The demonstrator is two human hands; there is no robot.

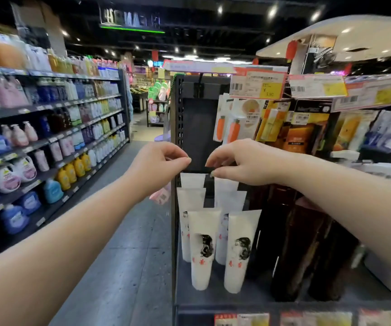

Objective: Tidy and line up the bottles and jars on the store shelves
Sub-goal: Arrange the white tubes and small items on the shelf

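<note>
On dark shelf (255,295), smooth tubes (201,260) (tapered)

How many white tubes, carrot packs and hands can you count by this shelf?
White tubes: 6
Carrot packs: 2
Hands: 2, the left hand and the right hand
Total: 10

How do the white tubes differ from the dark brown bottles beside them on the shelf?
The white tubes are matte and pale; the dark brown bottles are glossy, nearly black. The tubes show a drawn head with black hair; the bottles show no readable label. The tubes stand at the left end, the bottles to their right. Both stand on one shelf.
</note>
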